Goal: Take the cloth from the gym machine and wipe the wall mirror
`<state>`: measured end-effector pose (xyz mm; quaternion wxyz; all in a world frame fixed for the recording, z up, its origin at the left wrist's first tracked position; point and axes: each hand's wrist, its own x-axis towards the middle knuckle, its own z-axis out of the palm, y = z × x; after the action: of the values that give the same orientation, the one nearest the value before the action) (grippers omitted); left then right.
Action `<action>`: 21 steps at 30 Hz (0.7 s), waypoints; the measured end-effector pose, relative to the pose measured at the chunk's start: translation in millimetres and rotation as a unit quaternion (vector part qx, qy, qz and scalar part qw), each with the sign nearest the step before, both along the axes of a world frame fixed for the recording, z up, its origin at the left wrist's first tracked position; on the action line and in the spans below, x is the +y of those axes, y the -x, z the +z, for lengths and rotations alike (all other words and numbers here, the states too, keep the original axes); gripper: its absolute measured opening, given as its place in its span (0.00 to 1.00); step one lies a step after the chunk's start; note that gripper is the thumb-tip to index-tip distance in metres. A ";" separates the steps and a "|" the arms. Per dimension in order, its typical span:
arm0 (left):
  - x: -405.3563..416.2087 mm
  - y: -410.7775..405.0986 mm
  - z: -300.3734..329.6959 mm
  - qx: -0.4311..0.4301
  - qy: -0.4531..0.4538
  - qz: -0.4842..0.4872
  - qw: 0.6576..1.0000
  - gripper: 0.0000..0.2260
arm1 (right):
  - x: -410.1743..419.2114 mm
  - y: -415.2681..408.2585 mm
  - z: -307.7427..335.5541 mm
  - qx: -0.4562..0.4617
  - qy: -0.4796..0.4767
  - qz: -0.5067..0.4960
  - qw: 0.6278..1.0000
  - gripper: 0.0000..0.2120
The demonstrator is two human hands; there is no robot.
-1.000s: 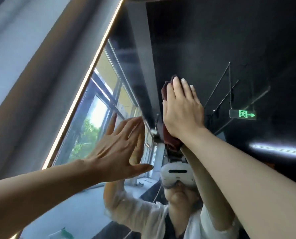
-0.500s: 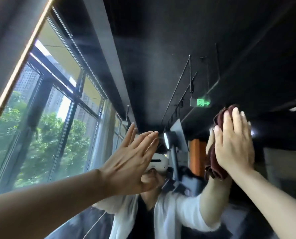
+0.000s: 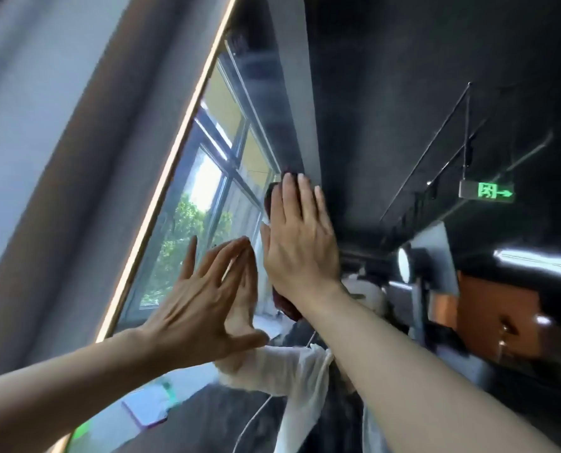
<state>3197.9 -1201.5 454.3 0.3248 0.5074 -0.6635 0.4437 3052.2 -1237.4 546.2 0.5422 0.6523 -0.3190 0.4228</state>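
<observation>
A dark red cloth (image 3: 285, 304) is pressed flat against the wall mirror (image 3: 403, 93) under my right hand (image 3: 300, 243). Straight, spread fingers cover most of the cloth; only its edges show above the fingertips and below the wrist. My left hand (image 3: 207, 305) lies flat on the glass just left of the right hand, fingers straight, holding nothing. The mirror fills the middle and right of the view and reflects my arms and white sleeves.
The mirror's thin gold frame edge (image 3: 161, 197) runs diagonally on the left, with a grey wall (image 3: 43, 125) beyond it. Reflected in the glass are windows with trees, a dark ceiling, a green exit sign (image 3: 488, 191) and an orange panel (image 3: 498, 318).
My right hand has swept the cloth left across the mirror, back beside my left hand near the frame edge. My view has swung left with it. The left hand stays on the glass.
</observation>
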 end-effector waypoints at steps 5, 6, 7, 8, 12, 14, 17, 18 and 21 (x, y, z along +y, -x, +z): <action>-6.1 -79.7 -57.9 0.094 0.004 -0.012 0.996 0.51 | -17.1 -136.1 -31.8 0.079 -0.070 0.045 0.993 0.33; -6.9 -93.5 -70.1 0.124 -0.002 -0.019 0.992 0.52 | -18.7 -157.7 -39.4 0.082 -0.084 0.052 0.992 0.33; -6.9 -104.6 -80.7 0.149 -0.009 -0.024 0.988 0.52 | -20.2 -175.1 -46.2 0.081 -0.088 0.051 0.992 0.33; -7.0 -113.2 -90.2 0.162 -0.014 -0.028 0.986 0.52 | -21.1 -187.1 -52.0 0.074 -0.080 0.045 0.993 0.33; -7.0 -119.5 -109.0 0.160 -0.009 -0.041 0.986 0.51 | -18.6 -195.1 -58.9 0.062 -0.051 0.034 0.996 0.34; -8.4 -110.9 -110.0 0.172 -0.008 -0.050 0.984 0.50 | -17.9 -181.9 -58.3 0.100 -0.050 0.023 0.993 0.33; -6.5 -89.7 -105.1 0.176 -0.023 -0.028 0.984 0.50 | -12.8 -137.7 -59.0 0.124 -0.063 0.021 0.990 0.32; -4.6 -79.9 -103.4 0.172 -0.027 -0.022 0.984 0.50 | -11.0 -115.9 -60.0 0.118 -0.060 0.018 0.991 0.32; -2.8 -49.3 -105.0 0.166 -0.028 -0.023 0.985 0.49 | -4.7 -40.1 -65.5 0.096 -0.032 -0.004 0.995 0.31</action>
<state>3247.2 -1204.3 349.3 0.4262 0.5675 -0.6242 0.3267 3092.3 -1242.1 480.7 0.5507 0.7056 -0.2812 0.3461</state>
